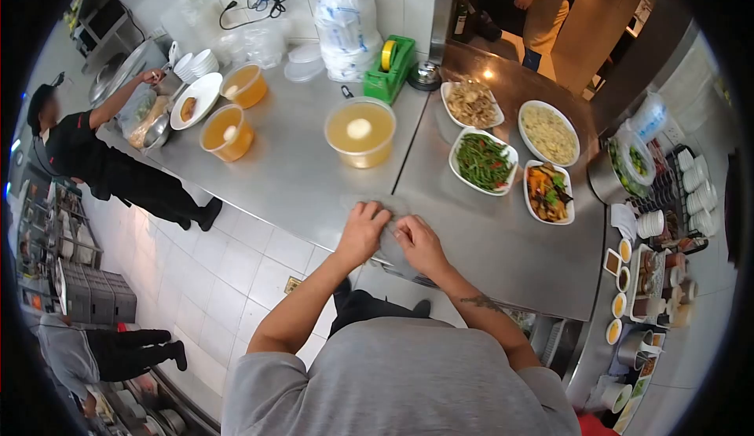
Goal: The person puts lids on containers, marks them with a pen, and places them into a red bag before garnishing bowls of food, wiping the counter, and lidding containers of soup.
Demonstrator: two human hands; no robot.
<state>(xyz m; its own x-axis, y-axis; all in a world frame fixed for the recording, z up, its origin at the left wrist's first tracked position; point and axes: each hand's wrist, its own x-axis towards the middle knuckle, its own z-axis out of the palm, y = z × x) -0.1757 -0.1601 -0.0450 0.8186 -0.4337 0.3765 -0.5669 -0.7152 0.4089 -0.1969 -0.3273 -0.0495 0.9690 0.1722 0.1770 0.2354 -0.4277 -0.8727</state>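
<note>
At the front edge of the steel counter (290, 177), my left hand (365, 230) and my right hand (419, 241) are close together with bent fingers. Between them is a thin, clear, round piece of plastic (389, 236), perhaps a lid, and the fingers of both hands pinch it. Beyond my hands stands an open tub of yellow broth (360, 131) with a pale round piece in it. To its left are two tubs of orange soup (228, 133) (245, 86). A dish of green beans (483, 161) sits to the right of my hands.
Dishes of noodles (548, 132), mushrooms (471, 104) and mixed vegetables (549, 192) stand on the right. A green tape dispenser (389, 71), bell (425, 75) and stacked plastic lids (348, 31) are at the back. People (78, 145) (71, 349) stand on the left; another (546, 4) is beyond the counter.
</note>
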